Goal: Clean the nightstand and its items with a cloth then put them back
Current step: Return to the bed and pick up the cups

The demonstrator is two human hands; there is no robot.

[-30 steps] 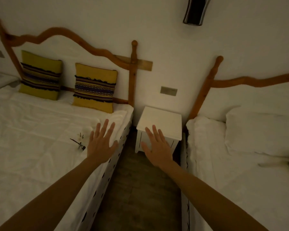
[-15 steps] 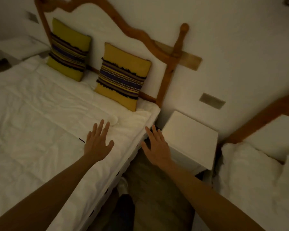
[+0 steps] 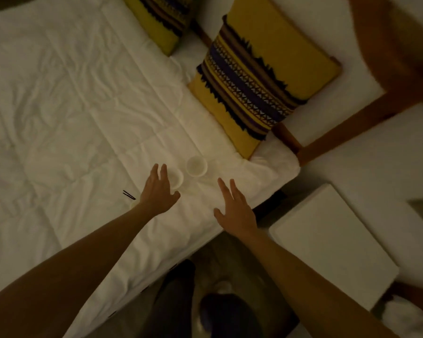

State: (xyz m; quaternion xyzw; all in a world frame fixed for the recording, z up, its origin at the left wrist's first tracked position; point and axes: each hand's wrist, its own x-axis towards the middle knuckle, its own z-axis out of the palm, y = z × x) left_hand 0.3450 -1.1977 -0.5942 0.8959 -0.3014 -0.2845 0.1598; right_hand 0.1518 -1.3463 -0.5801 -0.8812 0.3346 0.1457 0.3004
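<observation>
Looking straight down in dim light: both bare arms reach out over the white rumpled duvet on the bed (image 3: 88, 113). The left hand (image 3: 158, 191) has its fingers spread and relaxed, hovering right over a small round white cup (image 3: 177, 179), partly covering it, gripping nothing as far as I can see. A second small round white cup (image 3: 196, 166) sits just beside the first on the bedding. The right hand (image 3: 235, 211) is also loose and empty, near the bed's edge. A thin dark stick-like item (image 3: 129, 195) peeks out by the left wrist, can't tell what it is. The white square-topped nightstand (image 3: 332, 245) stands bare to the right, between the beds. A yellow cushion with dark striped woven band (image 3: 259, 86) leans at the wooden headboard (image 3: 398, 59).
</observation>
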